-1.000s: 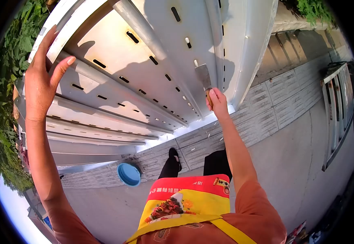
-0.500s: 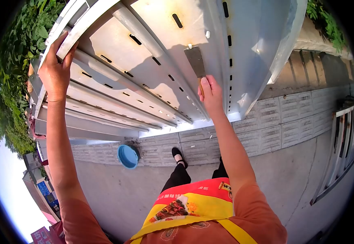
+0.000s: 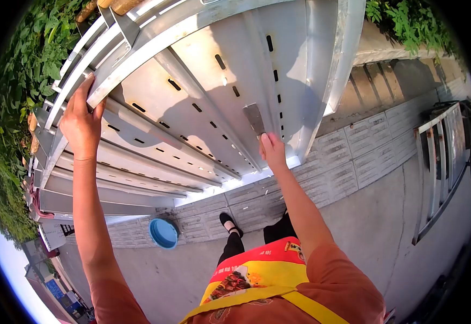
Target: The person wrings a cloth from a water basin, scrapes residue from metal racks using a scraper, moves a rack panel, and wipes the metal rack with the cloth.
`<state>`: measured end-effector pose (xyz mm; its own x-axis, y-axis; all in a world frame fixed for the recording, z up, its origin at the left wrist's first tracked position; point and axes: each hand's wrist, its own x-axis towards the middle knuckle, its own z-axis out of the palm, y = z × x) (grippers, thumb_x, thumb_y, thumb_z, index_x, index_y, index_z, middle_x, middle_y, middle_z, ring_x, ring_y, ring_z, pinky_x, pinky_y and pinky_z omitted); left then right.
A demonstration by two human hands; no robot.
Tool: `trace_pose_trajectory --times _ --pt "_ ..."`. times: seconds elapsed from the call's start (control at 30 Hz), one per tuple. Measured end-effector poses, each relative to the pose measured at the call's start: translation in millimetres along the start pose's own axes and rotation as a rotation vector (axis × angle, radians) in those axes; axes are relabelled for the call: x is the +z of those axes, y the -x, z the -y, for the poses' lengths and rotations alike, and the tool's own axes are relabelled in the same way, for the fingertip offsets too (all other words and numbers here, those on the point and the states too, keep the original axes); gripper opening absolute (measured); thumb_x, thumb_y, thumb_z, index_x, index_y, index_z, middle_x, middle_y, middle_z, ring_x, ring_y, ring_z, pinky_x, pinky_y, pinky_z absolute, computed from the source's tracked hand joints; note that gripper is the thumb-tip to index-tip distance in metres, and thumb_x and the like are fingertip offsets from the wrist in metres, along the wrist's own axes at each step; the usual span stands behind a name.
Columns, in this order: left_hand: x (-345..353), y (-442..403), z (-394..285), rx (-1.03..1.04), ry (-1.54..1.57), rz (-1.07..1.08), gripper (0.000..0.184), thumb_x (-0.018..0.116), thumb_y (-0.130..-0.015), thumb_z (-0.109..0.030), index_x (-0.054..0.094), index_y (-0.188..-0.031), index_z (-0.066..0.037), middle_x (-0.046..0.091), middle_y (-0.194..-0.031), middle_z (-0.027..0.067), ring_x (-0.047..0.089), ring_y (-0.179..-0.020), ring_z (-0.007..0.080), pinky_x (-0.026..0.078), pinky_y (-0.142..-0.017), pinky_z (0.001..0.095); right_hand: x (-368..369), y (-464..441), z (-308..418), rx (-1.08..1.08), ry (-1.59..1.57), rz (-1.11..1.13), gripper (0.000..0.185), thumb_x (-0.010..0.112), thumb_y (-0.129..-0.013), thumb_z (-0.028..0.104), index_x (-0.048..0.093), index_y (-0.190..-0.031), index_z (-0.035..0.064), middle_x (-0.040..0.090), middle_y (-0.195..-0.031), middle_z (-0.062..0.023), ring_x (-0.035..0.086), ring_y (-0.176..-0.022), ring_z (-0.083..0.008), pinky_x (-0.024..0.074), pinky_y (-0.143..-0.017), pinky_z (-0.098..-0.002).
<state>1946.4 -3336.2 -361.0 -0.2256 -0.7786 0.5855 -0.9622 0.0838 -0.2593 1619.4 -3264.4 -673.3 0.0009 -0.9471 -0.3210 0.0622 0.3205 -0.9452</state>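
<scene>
One scraper (image 3: 255,122) in the right hand (image 3: 272,150), blade (image 3: 252,114) foremost

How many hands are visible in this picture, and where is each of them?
2. The left hand grips the slotted metal panel by its rim, at upper left; the right hand holds a scraper near the centre. No other hand shows.

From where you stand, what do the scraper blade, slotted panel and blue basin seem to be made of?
The scraper blade looks like dull grey metal, possibly steel: flat and thin. The slotted panel seems pale, smooth sheet metal, perhaps painted; brownish stains resembling rust edge some slots. The blue basin is probably plastic, given its even colour and smooth rim.
</scene>
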Motion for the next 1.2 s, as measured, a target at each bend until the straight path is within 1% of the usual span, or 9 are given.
trace_pose_trajectory --times 0.17,0.33,0.43,0.63,0.7,0.77,0.83,0.9,1.2 --pt "3 0 0 0.023 -0.061 -0.046 0.038 0.07 -0.075 -0.029 0.061 -0.111 -0.025 0.067 -0.09 0.0031 0.065 -0.071 0.0207 0.05 -0.059 0.0291 -58 4 -4 0.11 -0.347 -0.156 0.028 0.045 -0.095 0.03 0.052 -0.084 0.0048 0.049 -0.056 -0.0023 0.042 -0.041 -0.008 0.0329 -0.038 -0.0214" --pt "6 4 7 -0.104 -0.191 0.036 0.033 0.069 -0.077 -0.039 0.064 -0.106 -0.024 0.067 -0.077 0.003 0.062 -0.058 0.0161 0.047 -0.051 0.0255 -64 -57 40 -0.121 -0.174 0.03 0.033 0.043 -0.095 0.034 0.051 -0.08 0.0054 0.05 -0.06 -0.0024 0.044 -0.045 -0.0083 0.0353 -0.043 -0.0229" --pt "12 2 -4 0.1 -0.043 -0.208 0.034 0.069 -0.078 -0.036 0.064 -0.108 -0.022 0.049 -0.052 0.0025 0.041 -0.042 0.0115 0.036 -0.042 0.0256 -78 2 -75 0.175 -0.079 -0.043 0.03 0.043 -0.095 0.032 0.05 -0.082 0.0055 0.05 -0.06 -0.0015 0.043 -0.045 -0.0076 0.0347 -0.042 -0.0225" --pt "15 9 8 -0.165 -0.369 -0.028 0.039 0.071 -0.076 -0.033 0.061 -0.11 -0.019 0.065 -0.08 0.0061 0.061 -0.072 0.021 0.048 -0.063 0.0334 -79 45 -63 0.052 0.302 0.135 0.023 0.052 -0.09 0.026 0.053 -0.091 0.0035 0.051 -0.06 -0.0035 0.049 -0.051 -0.0101 0.0418 -0.047 -0.0273" --pt "17 9 33 -0.091 -0.26 0.021 0.04 0.066 -0.077 -0.044 0.061 -0.113 -0.026 0.058 -0.059 0.0026 0.056 -0.05 0.0205 0.044 -0.047 0.031 -90 26 -31 0.004 0.587 0.257 0.019 0.057 -0.086 0.022 0.054 -0.094 0.0048 0.057 -0.067 -0.0095 0.056 -0.057 -0.0215 0.0453 -0.053 -0.0345" --pt "20 10 34 -0.226 -0.34 0.172 0.049 0.069 -0.077 -0.034 0.053 -0.122 -0.022 0.065 -0.087 0.0062 0.062 -0.078 0.023 0.049 -0.067 0.0337 -95 12 8 -0.337 0.971 0.314 0.02 0.059 -0.084 0.022 0.054 -0.095 0.0051 0.06 -0.072 -0.0127 0.059 -0.06 -0.0286 0.0465 -0.056 -0.0384" --pt "-4 1 -10 0.107 -0.01 -0.146 0.038 0.07 -0.068 -0.014 0.055 -0.102 -0.009 0.058 -0.098 0.0123 0.054 -0.095 0.0336 0.044 -0.082 0.0399 -92 3 63 -0.467 1.247 0.32 0.02 0.059 -0.082 0.023 0.055 -0.092 0.0056 0.062 -0.078 -0.0149 0.059 -0.067 -0.0359 0.0472 -0.06 -0.0438" --pt "-25 9 -21 0.133 0.025 -0.098 0.072 0.071 -0.07 -0.024 0.038 -0.13 -0.002 0.041 -0.13 0.0198 0.036 -0.12 0.0385 0.029 -0.102 0.0445 -77 -6 123 -0.67 1.425 0.338 0.019 0.057 -0.083 0.022 0.058 -0.091 0.005 0.061 -0.075 -0.0149 0.06 -0.071 -0.0351 0.0481 -0.062 -0.0431" --pt "-114 419 -191 -0.779 0.725 0.595 0.064 0.07 -0.073 -0.009 0.04 -0.13 -0.004 0.046 -0.128 0.0169 0.043 -0.118 0.0343 0.035 -0.099 0.0396 -6 -9 144 -0.828 1.957 0.465 0.014 0.048 -0.082 0.011 0.06 -0.084 0.0042 0.063 -0.082 -0.0154 0.064 -0.071 -0.0329 0.0512 -0.06 -0.041"
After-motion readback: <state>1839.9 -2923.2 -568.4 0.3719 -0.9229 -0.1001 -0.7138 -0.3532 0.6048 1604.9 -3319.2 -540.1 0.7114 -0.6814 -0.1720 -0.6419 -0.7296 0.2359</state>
